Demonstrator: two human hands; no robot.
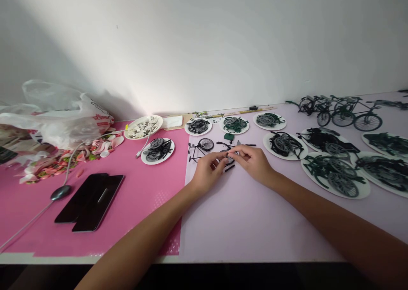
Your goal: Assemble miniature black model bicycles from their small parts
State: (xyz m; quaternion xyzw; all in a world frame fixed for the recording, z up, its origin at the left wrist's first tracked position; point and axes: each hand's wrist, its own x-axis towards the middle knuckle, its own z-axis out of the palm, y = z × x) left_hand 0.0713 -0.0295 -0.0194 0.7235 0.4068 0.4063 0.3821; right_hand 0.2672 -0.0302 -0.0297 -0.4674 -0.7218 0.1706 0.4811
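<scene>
Subject: small dark part point(227, 152), located between the fingertips of both hands, just above the lilac cover point(245, 226). The part is mostly hidden; its exact shape cannot be told.

Finger state: the left hand point(206, 171) has thumb and forefinger drawn in on the part; the right hand point(255, 163) pinches it from the other side. The two sets of fingertips nearly meet.

Surroundings: a toy bicycle point(206, 144) lies just left of the fingers. A loose black strip point(229, 168) lies just on the near side of them, and a green piece point(228, 137) beyond them. A white plate point(274, 154) of parts sits to their right; assembled bicycles stand farther right.

Handling, as judged: thin plastic of this kind would likely bend or snap under side load. The left fingertips should steady the part close to the joint while the right ones press squarely, in line, with light, even force. Keeping the work low over the cover would limit the loss of a dropped piece.

Markings: the plastic bag point(63, 126), well left of the fingers, bears red lettering, not legible. Printing on the strips by the wall is too small to read. No brand confirmed.
</scene>
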